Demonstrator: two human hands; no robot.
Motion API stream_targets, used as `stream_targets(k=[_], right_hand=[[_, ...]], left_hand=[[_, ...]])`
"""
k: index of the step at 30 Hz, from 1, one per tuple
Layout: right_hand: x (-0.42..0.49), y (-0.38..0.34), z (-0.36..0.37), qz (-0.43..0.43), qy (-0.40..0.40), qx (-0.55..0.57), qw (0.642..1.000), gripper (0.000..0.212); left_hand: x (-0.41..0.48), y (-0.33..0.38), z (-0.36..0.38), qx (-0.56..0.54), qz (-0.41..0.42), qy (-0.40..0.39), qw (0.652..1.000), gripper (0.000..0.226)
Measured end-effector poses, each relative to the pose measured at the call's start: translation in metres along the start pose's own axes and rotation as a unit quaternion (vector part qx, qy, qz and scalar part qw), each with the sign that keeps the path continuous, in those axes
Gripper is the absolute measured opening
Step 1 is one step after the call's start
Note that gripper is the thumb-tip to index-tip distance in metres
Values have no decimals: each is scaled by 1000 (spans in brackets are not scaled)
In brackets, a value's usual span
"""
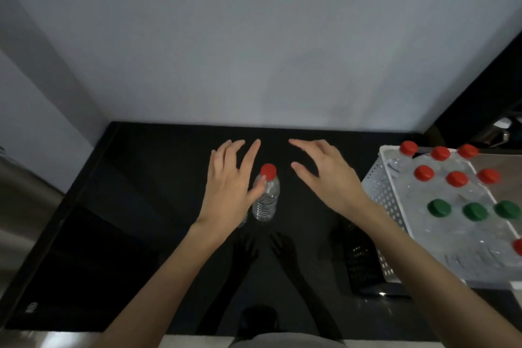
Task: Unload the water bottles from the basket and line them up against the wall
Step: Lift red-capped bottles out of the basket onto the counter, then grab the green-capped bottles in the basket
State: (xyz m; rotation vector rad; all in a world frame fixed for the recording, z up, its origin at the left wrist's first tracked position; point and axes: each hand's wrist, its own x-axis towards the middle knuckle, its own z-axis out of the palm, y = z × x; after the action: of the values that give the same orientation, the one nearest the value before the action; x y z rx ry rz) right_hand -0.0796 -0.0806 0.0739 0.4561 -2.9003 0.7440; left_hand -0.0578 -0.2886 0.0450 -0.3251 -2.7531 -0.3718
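Observation:
A clear water bottle (267, 200) with a red cap stands upright on the glossy black counter (158, 192), a short way out from the grey wall (254, 51). My left hand (230, 182) hovers just left of it, fingers spread, the thumb touching or nearly touching its shoulder. My right hand (324, 175) is open to the bottle's right, apart from it. A white perforated basket (380, 195) at the right holds several bottles, with red caps (423, 172) at the back and green caps (439, 207) nearer me.
A steel surface (19, 206) borders the counter on the left. A dark object (360, 260) lies on the counter against the basket's near-left side. Metal fittings (500, 130) sit behind the basket at far right. The counter's front edge runs along the bottom.

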Motion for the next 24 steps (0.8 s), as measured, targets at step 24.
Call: stream_targets(k=[24], right_hand=[[-146,226,-133,59,16,-113,992,44]], left_hand=[[30,290,96,-247,9,-158,956,83]])
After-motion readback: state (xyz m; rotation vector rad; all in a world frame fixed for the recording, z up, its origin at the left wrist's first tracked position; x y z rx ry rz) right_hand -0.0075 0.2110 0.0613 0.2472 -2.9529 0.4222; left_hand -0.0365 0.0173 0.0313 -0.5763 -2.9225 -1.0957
